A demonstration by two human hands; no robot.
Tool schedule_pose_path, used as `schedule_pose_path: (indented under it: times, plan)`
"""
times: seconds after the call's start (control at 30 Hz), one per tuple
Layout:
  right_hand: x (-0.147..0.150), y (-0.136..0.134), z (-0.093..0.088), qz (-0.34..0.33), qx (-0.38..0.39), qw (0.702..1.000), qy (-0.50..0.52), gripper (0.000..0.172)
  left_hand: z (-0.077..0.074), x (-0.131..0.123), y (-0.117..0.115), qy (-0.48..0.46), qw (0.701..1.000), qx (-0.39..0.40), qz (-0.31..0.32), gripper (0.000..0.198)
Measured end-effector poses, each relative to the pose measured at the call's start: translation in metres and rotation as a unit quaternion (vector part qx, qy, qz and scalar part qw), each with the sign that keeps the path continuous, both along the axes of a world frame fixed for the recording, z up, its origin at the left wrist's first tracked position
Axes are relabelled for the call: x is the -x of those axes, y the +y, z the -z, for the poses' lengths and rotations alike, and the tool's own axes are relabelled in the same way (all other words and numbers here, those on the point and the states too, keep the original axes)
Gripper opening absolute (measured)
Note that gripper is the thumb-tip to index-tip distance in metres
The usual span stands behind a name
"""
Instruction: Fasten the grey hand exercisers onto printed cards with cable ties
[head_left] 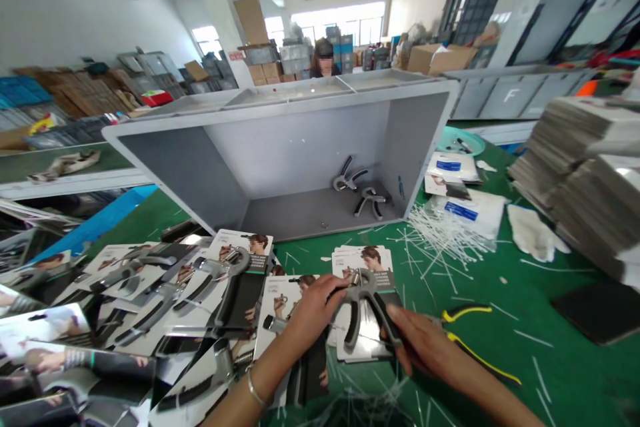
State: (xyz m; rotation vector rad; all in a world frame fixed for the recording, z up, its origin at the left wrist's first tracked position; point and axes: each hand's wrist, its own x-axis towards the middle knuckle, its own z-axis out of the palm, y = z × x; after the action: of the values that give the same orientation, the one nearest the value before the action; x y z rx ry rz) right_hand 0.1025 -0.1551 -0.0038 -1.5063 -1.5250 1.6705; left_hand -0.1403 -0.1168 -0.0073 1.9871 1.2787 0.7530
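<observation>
While the hand-grip strengthener (362, 292) lies between them, left hand (314, 307) is half-closed on its top, right hand (419, 339) on its right handle.

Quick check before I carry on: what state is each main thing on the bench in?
Gray-and-black V-shaped hand exerciser: handles spread, over white-and-black printed card, touched by left hand and right hand
Large gray plastic crate: on its side, open face toward camera
Two gray-and-black exercisers inside it: handles spread
Yellow-and-black-handled tool: lying, handles apart, head hidden
Thin white plastic strips: loose, scattered
Round teal bowl: upright, holding items
</observation>
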Motion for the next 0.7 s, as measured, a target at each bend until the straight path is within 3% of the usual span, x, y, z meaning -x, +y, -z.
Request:
schedule_pose_path:
  times: [0.03, 0.1, 0.17, 0.23, 0.33, 0.43, 0.6, 0.7]
  plan:
    - [-0.007, 0.004, -0.002, -0.003, -0.069, 0.991, -0.112, 0.043, 0.0, 0.0, -0.002, 0.012, 1.0, -0.003, 0.018, 0.018]
    - [-0.019, 0.01, -0.006, 0.019, -0.202, 0.944, -0.26, 0.03, -0.002, 0.0, -0.003, 0.028, 0.999, -0.016, 0.034, 0.019]
    - [-0.021, 0.011, -0.007, 0.007, -0.291, 0.917, -0.272, 0.016, -0.004, -0.004, 0.003, 0.027, 0.999, -0.034, 0.009, 0.02]
    - [-0.013, 0.009, -0.006, -0.053, -0.344, 0.913, -0.212, 0.016, -0.005, -0.011, 0.015, 0.015, 0.998, -0.047, -0.029, 0.022]
    - [0.01, 0.005, 0.003, -0.081, -0.363, 0.913, -0.169, 0.014, -0.003, -0.024, 0.031, -0.003, 0.999, -0.028, -0.024, 0.022]
    - [0.026, 0.008, 0.017, -0.028, -0.355, 0.921, -0.156, 0.009, 0.002, -0.034, 0.034, -0.038, 0.999, 0.004, 0.023, 0.011]
    - [0.029, 0.024, 0.029, 0.045, -0.346, 0.932, -0.097, 0.007, 0.011, -0.037, 0.019, -0.074, 0.997, 0.005, -0.01, 0.01]
    - [0.028, 0.031, 0.029, 0.09, -0.33, 0.939, -0.043, 0.008, 0.015, -0.037, 0.017, -0.066, 0.997, -0.028, 0.007, 0.011]
